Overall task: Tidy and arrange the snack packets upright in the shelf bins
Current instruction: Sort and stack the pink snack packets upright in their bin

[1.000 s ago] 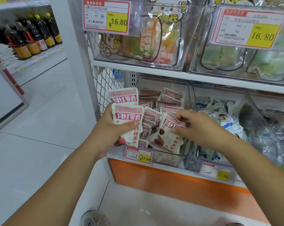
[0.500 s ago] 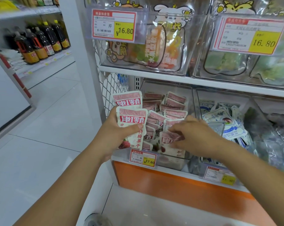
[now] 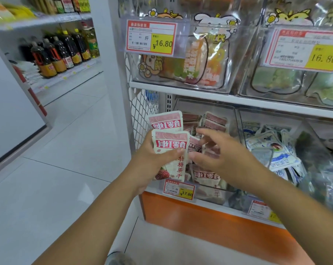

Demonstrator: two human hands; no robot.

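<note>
Head view is showing the left hand (image 3: pixel 152 159) gripping two packets (image 3: pixel 171 144) upright, long axis vertical, at the left edge of the bin (image 3: pixel 209 195), while the right hand (image 3: pixel 223 157), fingers spread and holding nothing, is hovering over the loose packets (image 3: pixel 205 176) lying tilted just to their right.

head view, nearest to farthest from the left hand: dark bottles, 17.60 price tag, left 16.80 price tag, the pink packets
1. pink packets: held in the grip of the left hand.
2. 17.60 price tag: just below it, slightly to the right.
3. left 16.80 price tag: high above it.
4. dark bottles: far left, across the aisle.
</note>
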